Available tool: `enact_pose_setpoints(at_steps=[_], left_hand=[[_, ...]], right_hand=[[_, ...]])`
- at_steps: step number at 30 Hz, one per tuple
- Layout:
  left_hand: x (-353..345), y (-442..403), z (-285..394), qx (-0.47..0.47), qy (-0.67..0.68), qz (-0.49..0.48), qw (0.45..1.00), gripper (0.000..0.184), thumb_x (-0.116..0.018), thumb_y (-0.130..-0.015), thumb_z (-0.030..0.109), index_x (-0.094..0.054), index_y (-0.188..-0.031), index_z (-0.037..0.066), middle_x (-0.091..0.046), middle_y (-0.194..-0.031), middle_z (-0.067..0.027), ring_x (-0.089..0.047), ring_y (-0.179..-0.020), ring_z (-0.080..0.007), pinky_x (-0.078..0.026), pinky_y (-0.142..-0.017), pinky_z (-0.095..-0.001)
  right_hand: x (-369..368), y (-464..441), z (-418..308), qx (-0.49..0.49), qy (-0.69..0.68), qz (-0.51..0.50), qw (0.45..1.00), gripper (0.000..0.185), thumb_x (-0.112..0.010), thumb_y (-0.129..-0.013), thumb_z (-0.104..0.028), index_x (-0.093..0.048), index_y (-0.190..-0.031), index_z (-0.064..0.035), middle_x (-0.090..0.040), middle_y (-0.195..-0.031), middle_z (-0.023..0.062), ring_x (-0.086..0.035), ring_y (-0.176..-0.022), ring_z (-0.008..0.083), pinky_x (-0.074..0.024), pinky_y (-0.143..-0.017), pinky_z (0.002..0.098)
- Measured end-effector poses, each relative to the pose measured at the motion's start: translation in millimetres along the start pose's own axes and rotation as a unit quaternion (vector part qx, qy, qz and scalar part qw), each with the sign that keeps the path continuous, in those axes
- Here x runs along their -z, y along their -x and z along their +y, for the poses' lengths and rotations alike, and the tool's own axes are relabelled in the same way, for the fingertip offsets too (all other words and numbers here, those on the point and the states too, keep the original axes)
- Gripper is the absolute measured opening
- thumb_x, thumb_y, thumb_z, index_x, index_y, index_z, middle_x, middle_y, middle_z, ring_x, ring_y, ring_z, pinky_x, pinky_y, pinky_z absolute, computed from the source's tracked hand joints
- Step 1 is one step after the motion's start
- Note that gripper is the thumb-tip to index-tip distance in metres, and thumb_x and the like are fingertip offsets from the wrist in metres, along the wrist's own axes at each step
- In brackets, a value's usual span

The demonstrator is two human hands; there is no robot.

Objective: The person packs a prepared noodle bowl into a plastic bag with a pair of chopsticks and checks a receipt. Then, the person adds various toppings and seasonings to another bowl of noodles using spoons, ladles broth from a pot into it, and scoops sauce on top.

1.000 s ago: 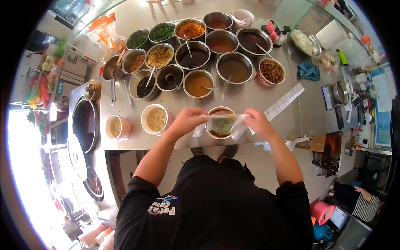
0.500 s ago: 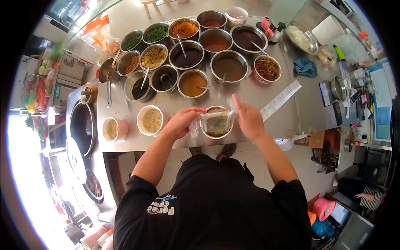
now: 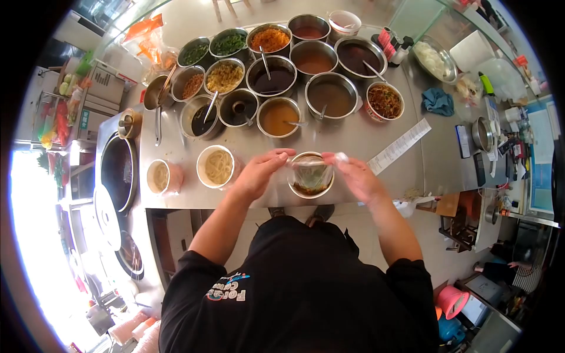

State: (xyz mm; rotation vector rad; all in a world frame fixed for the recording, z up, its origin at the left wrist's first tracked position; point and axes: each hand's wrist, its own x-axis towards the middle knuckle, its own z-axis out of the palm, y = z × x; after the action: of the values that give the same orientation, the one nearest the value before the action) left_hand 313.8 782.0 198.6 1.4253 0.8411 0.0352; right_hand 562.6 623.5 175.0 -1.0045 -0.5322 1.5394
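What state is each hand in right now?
Left hand: fingertips at the clear plastic; grip cannot be told.
Right hand: closed, pinching the clear plastic.

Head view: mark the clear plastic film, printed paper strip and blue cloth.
Clear plastic film (image 3: 312, 172): head view, its middle.
Printed paper strip (image 3: 400, 146): head view, middle of its printed face.
Blue cloth (image 3: 438, 102): head view, its crumpled top.

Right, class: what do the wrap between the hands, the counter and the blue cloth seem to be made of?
Wrap: probably thin, glossy plastic, as it is see-through and wrinkled.
Counter: likely stainless steel with a dull sheen, being grey and softly reflective.
Cloth: matte fabric, from its soft folds; which fibre, I can't tell.
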Motion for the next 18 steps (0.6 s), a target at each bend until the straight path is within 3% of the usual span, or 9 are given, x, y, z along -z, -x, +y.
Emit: enact_pose_setpoints(at_steps=[3, 4, 5, 8, 11, 13, 14, 15, 18], left_hand=[[-16, -12, -15, -0.083, 0.277, -0.001, 0.957, 0.032, -0.055, -0.089, 0.015, -0.062, -0.119, 0.005, -0.062, -0.109, -0.0056, -0.054, -0.107, -0.0191, -0.04, -0.093, -0.0357], [-16, -16, -22, -0.145, 0.09, 0.063, 0.983, 0.035, -0.055, -0.088, 0.012, -0.06, -0.122, 0.005, -0.061, -0.111, -0.0077, -0.053, -0.11, -0.02, -0.04, -0.094, -0.0355], [-16, -20, -29, -0.202, -0.1, 0.122, 0.967, 0.039, -0.056, -0.087, 0.01, -0.059, -0.125, 0.005, -0.061, -0.113, -0.0097, -0.051, -0.114, -0.021, -0.039, -0.096, -0.0354], [-16, -15, -9, -0.167, -0.344, 0.16, 0.91, 0.025, -0.059, -0.085, 0.009, -0.065, -0.109, 0.003, -0.06, -0.113, -0.0147, -0.049, -0.115, -0.0304, -0.04, -0.097, -0.0385], [-19, -5, -10, -0.204, -0.451, 0.235, 0.837, 0.016, -0.06, -0.086, 0.012, -0.068, -0.097, 0.003, -0.062, -0.103, -0.0144, -0.054, -0.107, -0.0322, -0.043, -0.092, -0.0387], [-19, -3, -14, -0.304, -0.47, 0.307, 0.77, 0.014, -0.061, -0.087, 0.014, -0.068, -0.092, 0.003, -0.063, -0.096, -0.0132, -0.057, -0.1, -0.0311, -0.046, -0.087, -0.0379], [-19, -4, -15, -0.23, -0.352, 0.22, 0.88, 0.016, -0.061, -0.089, 0.017, -0.068, -0.093, 0.003, -0.064, -0.089, -0.0105, -0.059, -0.092, -0.0259, -0.046, -0.081, -0.0349], [-19, -5, -15, -0.148, -0.22, 0.123, 0.956, 0.018, -0.061, -0.091, 0.019, -0.067, -0.093, 0.002, -0.064, -0.083, -0.0079, -0.061, -0.085, -0.0206, -0.047, -0.075, -0.032], [-32, -10, -3, -0.044, -0.045, 0.05, 0.997, 0.025, -0.061, -0.092, 0.027, -0.068, -0.09, 0.003, -0.062, -0.077, -0.0052, -0.057, -0.071, -0.015, -0.046, -0.065, -0.0308]], right_hand=[[-20, -5, 7, 0.053, 0.165, 0.037, 0.984, 0.025, -0.056, -0.088, -0.002, -0.065, -0.111, -0.0052, -0.058, -0.126, 0.0111, -0.051, -0.122, 0.022, -0.0399, -0.1, 0.032], [-15, -10, 8, 0.22, 0.471, 0.05, 0.853, 0.028, -0.06, -0.085, -0.002, -0.062, -0.112, -0.0076, -0.061, -0.117, 0.0123, -0.055, -0.115, 0.0248, -0.0414, -0.097, 0.0318], [-11, -11, 6, 0.219, 0.47, 0.051, 0.854, 0.028, -0.06, -0.085, -0.002, -0.062, -0.112, -0.0076, -0.061, -0.117, 0.0123, -0.055, -0.115, 0.0248, -0.0414, -0.097, 0.0318], [1, -4, -8, 0.208, 0.749, 0.124, 0.617, 0.022, -0.063, -0.078, -0.003, -0.065, -0.1, -0.0044, -0.06, -0.114, 0.0153, -0.057, -0.106, 0.0287, -0.0433, -0.093, 0.0361], [-3, 14, -23, 0.153, 0.757, 0.101, 0.628, 0.006, -0.064, -0.083, -0.009, -0.065, -0.086, -0.0042, -0.061, -0.11, 0.0135, -0.057, -0.102, 0.0281, -0.0436, -0.092, 0.0368], [-2, 21, -21, 0.201, 0.599, 0.057, 0.773, 0.01, -0.063, -0.088, -0.013, -0.067, -0.085, -0.0045, -0.061, -0.111, 0.0107, -0.057, -0.1, 0.0284, -0.0437, -0.091, 0.0364], [-4, 17, -19, 0.201, 0.599, 0.057, 0.773, 0.01, -0.063, -0.088, -0.013, -0.067, -0.085, -0.0045, -0.061, -0.111, 0.0107, -0.057, -0.1, 0.0284, -0.0437, -0.091, 0.0364], [-11, 10, -17, 0.113, 0.407, 0.028, 0.906, 0.011, -0.062, -0.089, -0.013, -0.067, -0.089, -0.0044, -0.062, -0.11, 0.0096, -0.057, -0.1, 0.0279, -0.0438, -0.091, 0.0355], [-30, -9, -12, 0.001, 0.16, 0.009, 0.987, 0.013, -0.062, -0.088, -0.011, -0.068, -0.098, -0.0036, -0.063, -0.108, 0.0098, -0.057, -0.099, 0.0273, -0.0445, -0.09, 0.0342]])
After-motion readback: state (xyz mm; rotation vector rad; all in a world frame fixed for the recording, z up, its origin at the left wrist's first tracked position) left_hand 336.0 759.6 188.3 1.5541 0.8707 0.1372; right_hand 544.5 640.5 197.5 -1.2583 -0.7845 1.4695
